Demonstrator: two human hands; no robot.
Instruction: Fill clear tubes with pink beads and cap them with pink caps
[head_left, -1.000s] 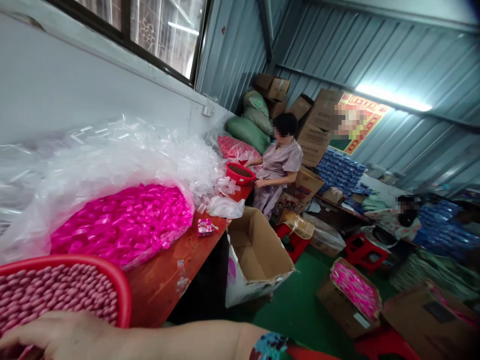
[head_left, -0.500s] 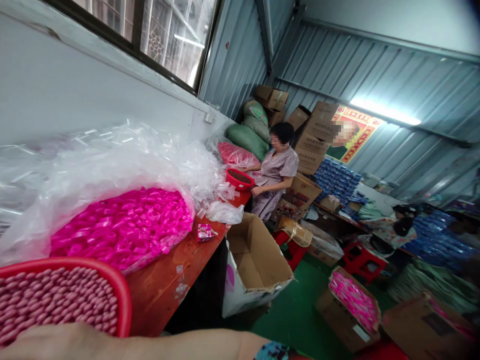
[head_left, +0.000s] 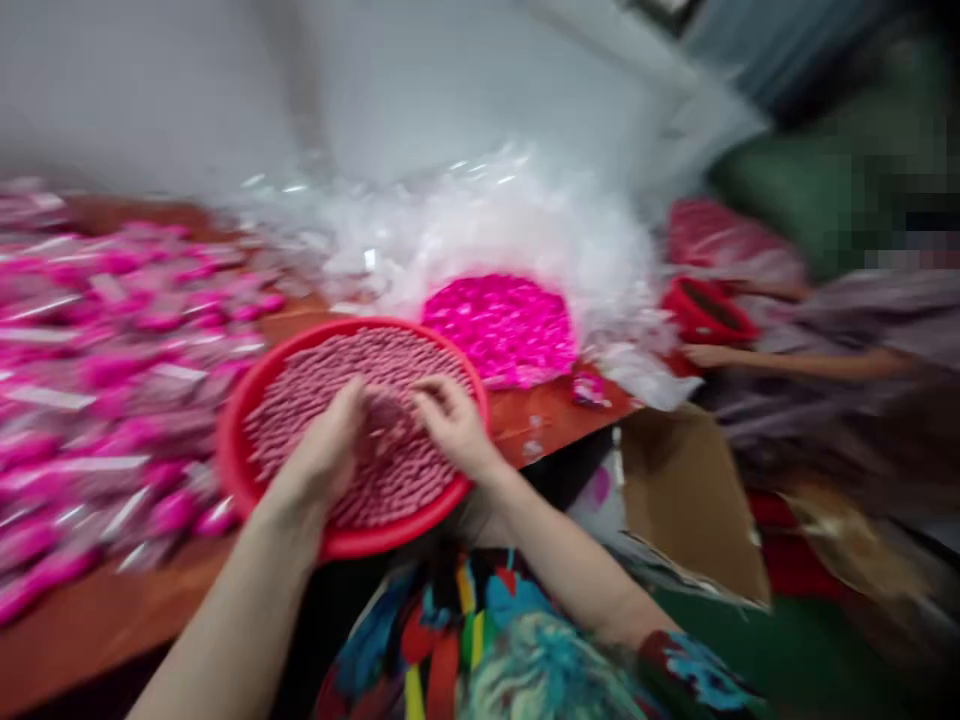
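Observation:
A red basin (head_left: 229, 450) full of small pink oval pieces (head_left: 397, 490) stands at the table's front edge. My left hand (head_left: 337, 430) is over the left part of the pieces, with a small clear container (head_left: 384, 412) of the same pink pieces beside its fingers; blur hides how it is held. On the right, my right hand (head_left: 452, 420) reaches in over the basin with bent fingers near that container. Whether its fingertips hold anything is too blurred to tell. Behind the basin lies a plastic bag of bright pink caps (head_left: 499, 330).
Many filled clear containers with pink caps (head_left: 112, 380) cover the table's left side. Clear empties (head_left: 360, 250) lie along the wall. An open carton (head_left: 675, 490) stands at the right. Beyond it, a person's arm (head_left: 817, 362) reaches toward another red basin (head_left: 709, 312).
The view has swung left and down onto the basin. Both my hands now show over the pink pieces; before, only one arm crossed the bottom edge.

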